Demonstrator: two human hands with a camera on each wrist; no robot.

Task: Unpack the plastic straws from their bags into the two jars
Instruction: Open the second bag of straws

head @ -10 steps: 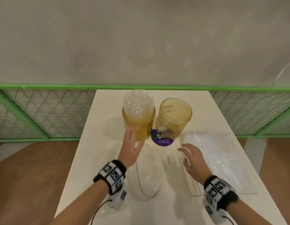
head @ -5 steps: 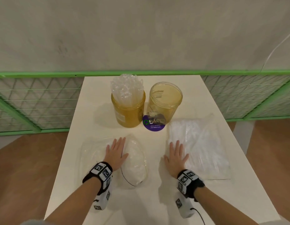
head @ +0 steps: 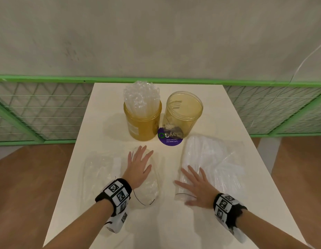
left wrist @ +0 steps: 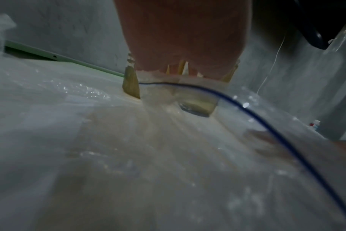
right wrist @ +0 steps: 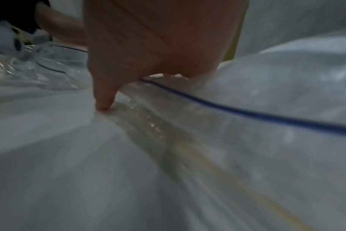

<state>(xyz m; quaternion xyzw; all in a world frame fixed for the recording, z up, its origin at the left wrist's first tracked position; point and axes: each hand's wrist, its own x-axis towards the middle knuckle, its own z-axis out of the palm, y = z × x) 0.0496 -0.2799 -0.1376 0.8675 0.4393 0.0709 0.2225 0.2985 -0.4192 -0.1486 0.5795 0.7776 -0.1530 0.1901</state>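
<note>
Two amber jars stand at the table's far end. The left jar [head: 142,123] is packed with clear wrapped straws [head: 141,96] that stick out above its rim. The right jar [head: 183,114] looks empty. My left hand [head: 139,166] lies flat, fingers spread, on a flattened clear bag [head: 147,187] with a dark blue seal line [left wrist: 247,112]. My right hand [head: 195,184] rests flat, fingers spread, on the near left edge of a bag full of white straws [head: 211,162], its thumb [right wrist: 103,100] pressing the plastic.
A purple round sticker [head: 169,139] lies on the white table [head: 201,227] in front of the jars. More crumpled clear plastic [head: 100,168] lies left of my left hand. A green mesh railing [head: 39,112] runs behind the table before a grey wall.
Both hands came back from near the jars and settled flat on the table; since half a second ago the right hand has slid right onto the full straw bag.
</note>
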